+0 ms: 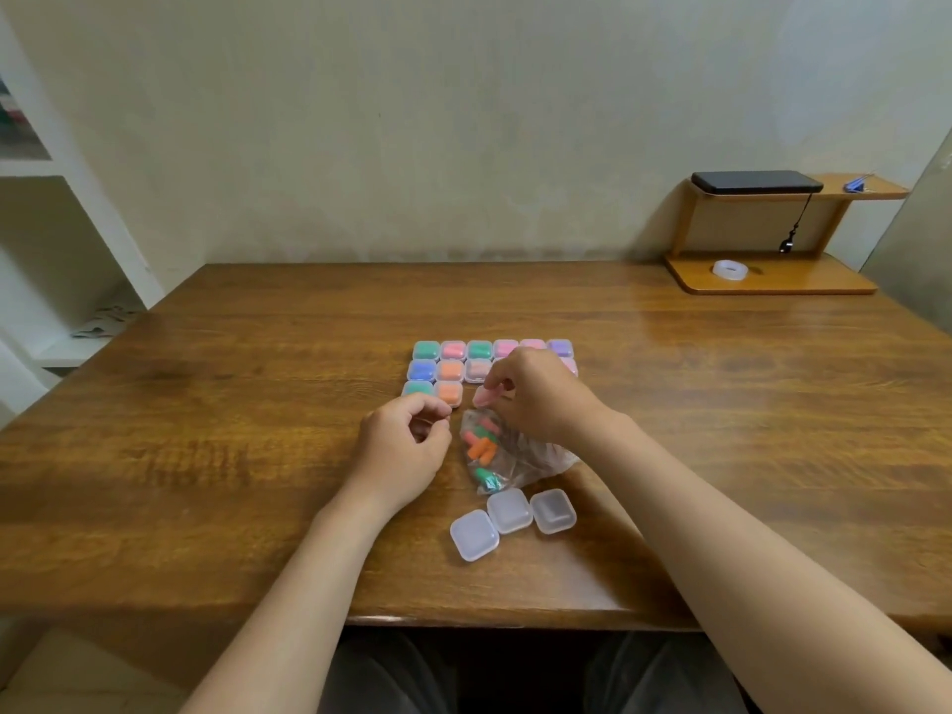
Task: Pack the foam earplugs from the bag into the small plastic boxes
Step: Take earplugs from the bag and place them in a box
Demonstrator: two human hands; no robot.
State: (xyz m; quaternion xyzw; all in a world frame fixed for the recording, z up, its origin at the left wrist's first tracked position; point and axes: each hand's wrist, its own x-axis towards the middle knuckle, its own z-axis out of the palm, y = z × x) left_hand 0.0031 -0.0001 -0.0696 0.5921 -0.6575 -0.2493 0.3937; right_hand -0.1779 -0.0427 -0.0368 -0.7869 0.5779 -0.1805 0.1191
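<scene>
Three clear boxes (510, 510) empty; right hand (541, 399) pinches pink box (483, 397); left hand (407, 445): hold unclear.

Wooden table (232, 456) bears filled boxes (451, 371), earplug bag (520, 458), empty boxes (510, 511), shelf stand (772, 283).

Single view, carried on the person's head at the near edge of the wooden table (206, 456). It faces forward and tilts down across the tabletop toward the plain wall (412, 121) behind. The lens is wide: the table's side edges splay outward and the white shelving (46, 208) at the left of the frame leans. Range is close. Both forearms enter from the bottom corners, and the left hand (407, 445) and right hand (541, 399) meet just below frame centre, beside the small plastic boxes (448, 371). The person's lap (391, 672) shows at the bottom edge, under the table's rim. A wooden stand (762, 280) sits upper right.
</scene>
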